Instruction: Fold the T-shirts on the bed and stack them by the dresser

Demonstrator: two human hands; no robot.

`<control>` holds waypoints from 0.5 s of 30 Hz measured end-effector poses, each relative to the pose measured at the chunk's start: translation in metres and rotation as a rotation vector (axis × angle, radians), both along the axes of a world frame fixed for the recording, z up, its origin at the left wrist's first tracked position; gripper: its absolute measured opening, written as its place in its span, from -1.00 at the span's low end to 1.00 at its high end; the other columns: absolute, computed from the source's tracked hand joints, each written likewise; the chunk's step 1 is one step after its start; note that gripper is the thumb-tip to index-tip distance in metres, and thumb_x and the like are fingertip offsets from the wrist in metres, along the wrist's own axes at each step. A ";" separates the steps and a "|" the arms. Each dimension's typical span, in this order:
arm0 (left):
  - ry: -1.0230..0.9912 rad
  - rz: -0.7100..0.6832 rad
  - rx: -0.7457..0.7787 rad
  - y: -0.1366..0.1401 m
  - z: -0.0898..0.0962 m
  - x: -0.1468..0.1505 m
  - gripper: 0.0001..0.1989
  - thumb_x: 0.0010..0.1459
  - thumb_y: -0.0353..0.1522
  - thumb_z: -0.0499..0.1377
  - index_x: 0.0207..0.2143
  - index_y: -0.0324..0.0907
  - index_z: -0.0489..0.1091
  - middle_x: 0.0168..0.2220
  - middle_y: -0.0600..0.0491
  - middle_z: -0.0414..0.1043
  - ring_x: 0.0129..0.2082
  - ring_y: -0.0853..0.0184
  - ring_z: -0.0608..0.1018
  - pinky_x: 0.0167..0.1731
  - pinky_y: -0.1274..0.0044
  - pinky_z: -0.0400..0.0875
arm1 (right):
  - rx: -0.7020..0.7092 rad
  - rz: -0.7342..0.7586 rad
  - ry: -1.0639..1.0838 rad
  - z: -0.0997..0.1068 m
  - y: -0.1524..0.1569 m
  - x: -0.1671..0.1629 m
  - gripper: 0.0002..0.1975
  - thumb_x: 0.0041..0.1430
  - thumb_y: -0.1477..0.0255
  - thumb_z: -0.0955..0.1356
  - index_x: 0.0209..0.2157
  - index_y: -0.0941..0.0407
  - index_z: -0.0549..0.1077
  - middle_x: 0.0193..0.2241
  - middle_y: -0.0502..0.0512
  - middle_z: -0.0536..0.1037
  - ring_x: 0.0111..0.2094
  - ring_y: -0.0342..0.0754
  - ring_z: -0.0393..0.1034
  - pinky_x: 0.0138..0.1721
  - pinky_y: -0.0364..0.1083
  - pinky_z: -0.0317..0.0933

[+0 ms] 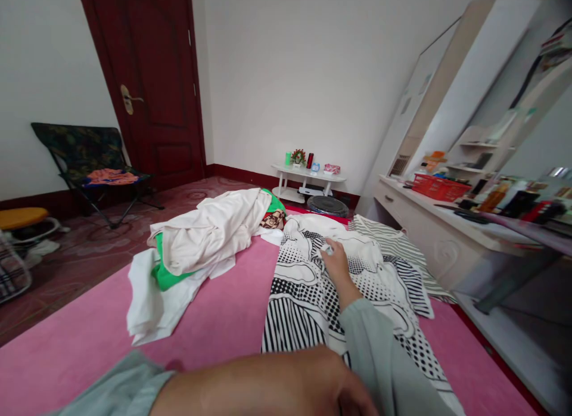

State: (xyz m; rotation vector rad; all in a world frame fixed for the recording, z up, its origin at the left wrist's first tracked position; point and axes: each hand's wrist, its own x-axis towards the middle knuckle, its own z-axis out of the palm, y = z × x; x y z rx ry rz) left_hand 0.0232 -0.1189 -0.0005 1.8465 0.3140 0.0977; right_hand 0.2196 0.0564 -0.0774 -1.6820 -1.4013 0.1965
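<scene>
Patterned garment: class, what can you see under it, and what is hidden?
Pink cloth shows on both sides of the patterned garment, running up to its edges; whatever the garment covers is hidden.

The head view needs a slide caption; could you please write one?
Right hand on a patterned garment spread over a pink cover, left hand nearer the camera.

l hand (328,377) blurred, partly cut off btm

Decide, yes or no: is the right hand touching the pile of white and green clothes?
No, the right hand is at the patterned garment, apart from that pile.
</scene>
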 end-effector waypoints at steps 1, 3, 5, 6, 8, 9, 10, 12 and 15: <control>-0.021 0.093 0.101 0.012 0.004 0.006 -0.73 0.07 -0.26 0.16 -0.19 -0.13 0.51 -0.46 0.10 0.45 -0.49 0.39 0.47 -0.47 0.58 0.35 | 0.002 0.006 -0.013 -0.002 0.000 0.001 -0.48 -0.01 0.40 0.26 0.02 0.25 0.40 0.03 0.25 0.37 0.09 0.08 0.23 0.16 -0.02 0.03; -0.051 0.397 0.389 0.039 0.006 0.013 -0.70 0.12 -0.33 0.08 -0.11 -0.17 0.47 -0.25 -0.01 0.52 -0.29 0.29 0.53 -0.24 0.49 0.41 | 0.008 0.012 -0.033 -0.003 0.003 0.003 -0.48 0.00 0.41 0.25 0.03 0.23 0.40 0.03 0.24 0.37 0.11 0.08 0.21 0.17 -0.02 0.02; -0.008 0.676 0.681 0.068 -0.003 0.015 -0.59 0.15 -0.36 0.06 0.07 -0.18 0.34 0.06 -0.12 0.38 0.03 0.19 0.42 0.07 0.36 0.26 | 0.039 0.017 -0.043 -0.003 0.005 0.004 -0.47 -0.02 0.43 0.25 0.04 0.24 0.39 0.04 0.25 0.35 0.12 0.08 0.19 0.17 -0.01 0.02; 0.064 0.752 0.775 0.080 -0.012 0.014 -0.52 0.15 -0.33 0.07 0.14 -0.21 0.25 0.17 -0.16 0.26 0.15 0.14 0.31 0.16 0.31 0.14 | 0.072 0.007 -0.039 -0.004 0.006 0.004 -0.45 -0.04 0.45 0.25 0.05 0.25 0.38 0.04 0.26 0.35 0.12 0.09 0.19 0.17 -0.01 0.02; 0.234 0.796 0.871 0.098 -0.032 0.010 -0.39 0.18 -0.21 0.05 0.24 -0.28 0.11 0.28 -0.22 0.03 0.29 0.07 0.08 0.24 0.22 -0.04 | 0.159 -0.047 -0.023 -0.005 0.007 0.006 -0.43 -0.07 0.49 0.24 0.05 0.26 0.38 0.04 0.28 0.33 0.11 0.10 0.19 0.18 0.01 0.02; 0.301 0.781 0.894 0.103 -0.041 0.008 -0.36 0.20 -0.15 0.02 0.25 -0.29 0.07 0.31 -0.22 -0.05 0.31 0.04 0.00 0.25 0.19 -0.10 | 0.201 -0.090 -0.017 -0.005 0.007 0.007 -0.42 -0.08 0.52 0.24 0.06 0.27 0.38 0.04 0.28 0.32 0.11 0.11 0.18 0.18 0.01 0.01; 0.345 0.756 0.912 0.106 -0.049 0.006 -0.35 0.22 -0.10 -0.03 0.26 -0.27 0.06 0.33 -0.21 -0.10 0.32 0.03 -0.06 0.25 0.18 -0.13 | 0.232 -0.138 -0.017 -0.006 0.007 0.008 -0.41 -0.09 0.54 0.23 0.06 0.27 0.38 0.03 0.29 0.31 0.11 0.11 0.18 0.18 0.02 0.00; 0.380 0.711 0.949 0.107 -0.059 0.004 -0.38 0.26 -0.08 -0.12 0.27 -0.19 0.07 0.34 -0.17 -0.12 0.33 0.05 -0.10 0.26 0.17 -0.18 | 0.233 -0.219 -0.040 -0.007 0.006 0.009 -0.41 -0.11 0.57 0.22 0.04 0.30 0.39 0.02 0.32 0.31 0.10 0.14 0.18 0.18 0.05 -0.01; 0.382 0.692 0.981 0.104 -0.062 0.005 -0.39 0.27 -0.06 -0.16 0.27 -0.13 0.07 0.34 -0.15 -0.13 0.33 0.07 -0.11 0.26 0.18 -0.22 | 0.159 -0.319 -0.096 -0.003 -0.001 0.007 -0.49 -0.12 0.58 0.24 -0.06 0.30 0.47 0.02 0.39 0.30 0.09 0.23 0.16 0.17 0.15 -0.04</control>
